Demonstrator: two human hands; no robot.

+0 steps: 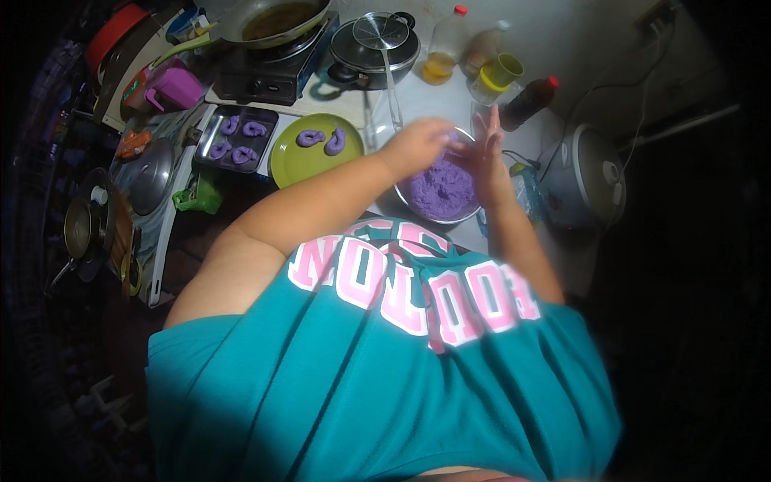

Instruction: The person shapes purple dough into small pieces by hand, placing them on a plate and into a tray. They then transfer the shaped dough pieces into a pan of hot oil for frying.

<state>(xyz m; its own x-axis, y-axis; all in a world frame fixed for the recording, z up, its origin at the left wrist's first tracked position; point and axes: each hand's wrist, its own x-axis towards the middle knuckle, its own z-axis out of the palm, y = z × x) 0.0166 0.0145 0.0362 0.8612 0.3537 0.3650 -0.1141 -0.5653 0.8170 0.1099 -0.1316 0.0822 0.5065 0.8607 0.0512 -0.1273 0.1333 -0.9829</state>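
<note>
A metal bowl [438,220] holds a large mass of purple dough [444,187]. Over the bowl's far side is my left hand [424,140], blurred, its fingers bent toward the right hand; a bit of purple shows near its fingertips, but whether it grips dough is unclear. My right hand [490,147] is raised at the bowl's right rim, fingers extended upward and palm turned toward the left hand. Two shaped dough pieces [311,138] lie on a green plate [288,165] to the left. Beyond it, a metal tray [232,139] carries several purple dough rings [244,155].
A frying pan [274,24] with brown liquid sits on a stove [259,81]. A strainer [382,31] lies on a lidded pot [343,51]. Bottles [532,102] and stacked cups [491,84] stand behind the bowl. A rice cooker [578,175] is at right, a purple pitcher [177,87] at left.
</note>
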